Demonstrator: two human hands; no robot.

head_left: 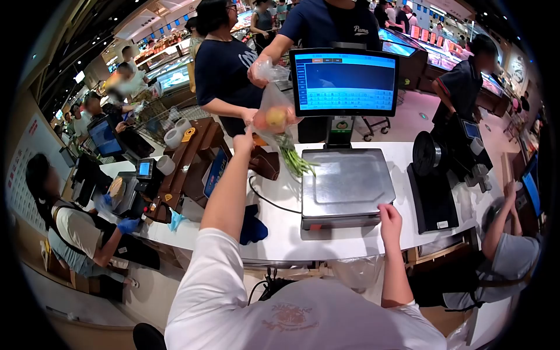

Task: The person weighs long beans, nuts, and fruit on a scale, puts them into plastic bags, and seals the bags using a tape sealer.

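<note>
My left hand reaches forward over the counter with its fingers closed, right beside a clear plastic bag of red and yellow round fruit. What it grips is too small to make out. Customers' hands are on the bag from the far side. Long green vegetables hang under the fruit, their lower ends over the edge of the weighing scale. Close to that scale's right front corner is my right hand, fingers curled and nothing visible in them.
Behind the scale stands a lit touchscreen. A black device with a roll sits to the right. Brown boxes and a dark blue cloth lie left. Co-workers stand on both sides, customers opposite.
</note>
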